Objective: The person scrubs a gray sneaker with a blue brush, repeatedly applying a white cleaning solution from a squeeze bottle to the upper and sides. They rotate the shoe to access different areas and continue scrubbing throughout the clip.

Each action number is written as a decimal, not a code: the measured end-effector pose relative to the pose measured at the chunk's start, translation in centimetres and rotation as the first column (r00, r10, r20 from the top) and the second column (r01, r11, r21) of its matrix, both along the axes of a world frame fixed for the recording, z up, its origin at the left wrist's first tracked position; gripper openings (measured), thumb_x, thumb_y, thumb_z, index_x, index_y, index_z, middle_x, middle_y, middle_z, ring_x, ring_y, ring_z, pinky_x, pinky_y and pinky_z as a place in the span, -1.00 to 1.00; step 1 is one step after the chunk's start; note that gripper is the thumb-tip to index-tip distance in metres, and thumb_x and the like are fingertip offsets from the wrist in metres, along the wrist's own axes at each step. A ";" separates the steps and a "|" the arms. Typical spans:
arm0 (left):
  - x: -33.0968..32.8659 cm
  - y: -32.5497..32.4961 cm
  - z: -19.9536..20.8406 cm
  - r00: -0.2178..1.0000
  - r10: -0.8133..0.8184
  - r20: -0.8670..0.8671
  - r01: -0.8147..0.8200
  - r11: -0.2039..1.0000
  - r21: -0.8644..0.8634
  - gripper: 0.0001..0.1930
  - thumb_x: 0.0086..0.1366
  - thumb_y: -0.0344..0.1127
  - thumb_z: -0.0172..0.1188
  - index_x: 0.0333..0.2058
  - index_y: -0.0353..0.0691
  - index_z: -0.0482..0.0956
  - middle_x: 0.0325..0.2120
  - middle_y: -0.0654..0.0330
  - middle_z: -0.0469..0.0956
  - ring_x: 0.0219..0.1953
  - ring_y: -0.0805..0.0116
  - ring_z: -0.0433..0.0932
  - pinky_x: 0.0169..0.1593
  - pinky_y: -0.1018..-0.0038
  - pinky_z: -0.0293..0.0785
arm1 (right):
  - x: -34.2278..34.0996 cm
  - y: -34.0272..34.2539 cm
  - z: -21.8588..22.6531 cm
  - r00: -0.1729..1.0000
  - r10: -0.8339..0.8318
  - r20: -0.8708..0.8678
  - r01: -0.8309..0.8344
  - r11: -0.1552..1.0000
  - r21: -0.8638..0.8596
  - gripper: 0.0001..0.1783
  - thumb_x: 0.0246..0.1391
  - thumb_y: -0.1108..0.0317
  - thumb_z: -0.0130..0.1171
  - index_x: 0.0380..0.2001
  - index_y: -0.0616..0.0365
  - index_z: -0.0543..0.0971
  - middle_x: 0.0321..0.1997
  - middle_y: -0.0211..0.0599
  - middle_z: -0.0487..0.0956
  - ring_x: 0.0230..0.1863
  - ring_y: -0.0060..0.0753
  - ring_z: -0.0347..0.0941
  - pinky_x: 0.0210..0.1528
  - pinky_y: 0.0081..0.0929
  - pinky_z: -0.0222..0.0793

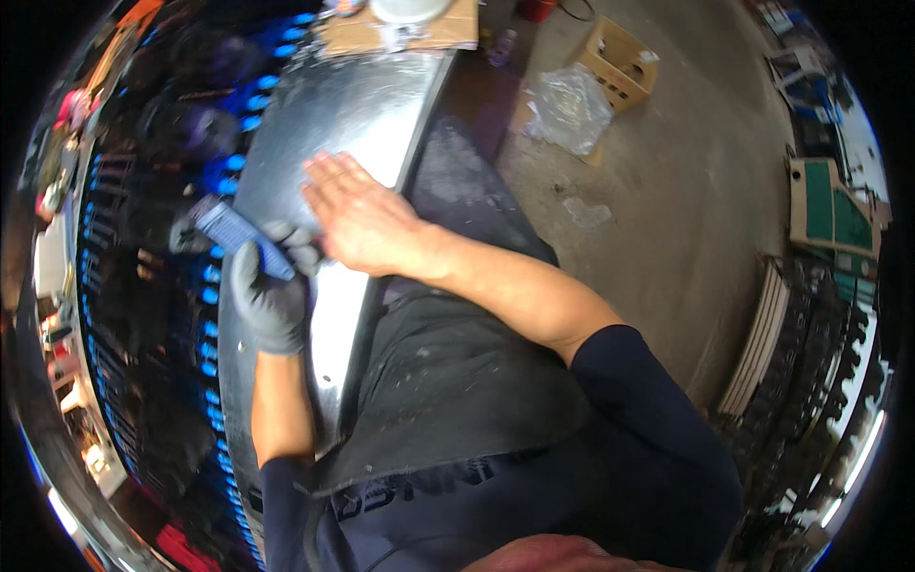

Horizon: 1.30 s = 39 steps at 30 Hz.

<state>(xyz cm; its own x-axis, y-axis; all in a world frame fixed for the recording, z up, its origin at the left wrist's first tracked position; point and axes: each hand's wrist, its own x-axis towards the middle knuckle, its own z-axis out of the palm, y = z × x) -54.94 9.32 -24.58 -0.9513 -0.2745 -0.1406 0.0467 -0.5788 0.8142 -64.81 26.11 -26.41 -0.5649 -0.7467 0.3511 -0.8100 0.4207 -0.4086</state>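
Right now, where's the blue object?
In the head view, the blue object is left of centre, held in the gloved left hand, left of the bare right hand and near the metal surface.

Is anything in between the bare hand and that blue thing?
Yes: the gray gloved fingers of the left hand, which holds the blue thing, show between it and the bare right hand. Nothing else visible does.

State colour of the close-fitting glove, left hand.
Grey close-fitting glove; shows best in head view.
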 end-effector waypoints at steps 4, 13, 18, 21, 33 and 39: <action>0.9 -0.1 -0.1 0.999 0.043 -0.020 -0.044 0.998 -0.053 -0.45 0.50 0.07 0.00 -0.04 -0.43 0.62 -0.24 -0.10 0.70 -0.33 0.12 0.62 -0.24 0.34 0.50 | 0.6 -0.6 -0.6 0.995 -0.074 -0.059 0.072 0.997 -0.040 -0.23 0.15 0.10 0.25 0.27 0.52 0.48 0.48 0.36 0.32 0.59 0.22 0.13 0.65 0.10 -0.14; 0.1 0.0 -0.5 0.993 0.108 0.041 -0.103 0.989 -0.110 -0.39 0.43 0.12 0.05 0.00 -0.43 0.62 -0.32 -0.14 0.65 -0.47 0.12 0.51 -0.26 0.34 0.43 | -0.1 0.3 0.0 0.994 -0.080 -0.074 0.077 0.996 -0.040 -0.32 0.20 0.18 -0.03 0.23 0.51 0.53 0.43 0.33 0.40 0.55 0.27 0.22 0.63 0.16 -0.12; 1.0 -0.2 0.1 0.987 0.150 0.048 -0.140 0.974 -0.176 -0.36 0.45 0.14 0.02 -0.01 -0.47 0.62 -0.33 -0.18 0.65 -0.49 0.13 0.49 -0.31 0.34 0.38 | 0.1 -0.3 0.6 0.992 -0.065 -0.110 0.069 0.997 0.036 -0.31 0.25 0.15 -0.05 0.28 0.49 0.50 0.47 0.30 0.37 0.57 0.26 0.17 0.64 0.17 -0.15; 0.9 -0.1 -0.1 0.982 0.180 0.049 -0.167 0.965 -0.200 -0.36 0.44 0.15 0.02 0.00 -0.45 0.62 -0.33 -0.19 0.65 -0.50 0.14 0.49 -0.30 0.33 0.38 | 0.2 -0.4 0.2 0.988 -0.075 -0.136 0.085 0.994 0.070 -0.29 0.27 0.13 -0.06 0.31 0.48 0.47 0.50 0.26 0.35 0.59 0.21 0.16 0.65 0.16 -0.18; 0.1 -0.1 0.4 0.994 -0.062 -0.086 0.058 0.997 -0.044 -0.44 0.48 0.01 0.02 -0.06 -0.52 0.63 -0.27 -0.18 0.72 -0.34 0.14 0.69 -0.24 0.37 0.62 | -2.1 12.6 1.7 0.853 -0.511 0.107 0.436 0.810 0.392 -0.14 0.30 -0.22 0.16 0.23 0.47 0.51 0.28 0.26 0.53 0.36 0.11 0.44 0.48 0.09 0.13; -0.8 0.1 0.0 0.978 -0.124 -0.166 0.115 0.991 -0.062 -0.45 0.56 -0.05 -0.11 -0.05 -0.53 0.64 -0.29 -0.17 0.72 -0.35 0.10 0.71 -0.16 0.27 0.62 | -2.9 21.3 -0.8 0.796 -0.596 0.103 0.598 0.802 0.017 -0.62 0.28 0.32 0.29 0.09 0.26 0.66 -0.03 0.01 0.71 -0.06 -0.12 0.67 0.08 -0.30 0.57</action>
<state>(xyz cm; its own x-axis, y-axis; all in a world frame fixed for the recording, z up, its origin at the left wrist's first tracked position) -55.70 9.38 -24.63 -0.9864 -0.1603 0.0362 0.1191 -0.5458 0.8294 -67.68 47.37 -27.25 -0.9286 -0.2449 0.2787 -0.3559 0.8004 -0.4825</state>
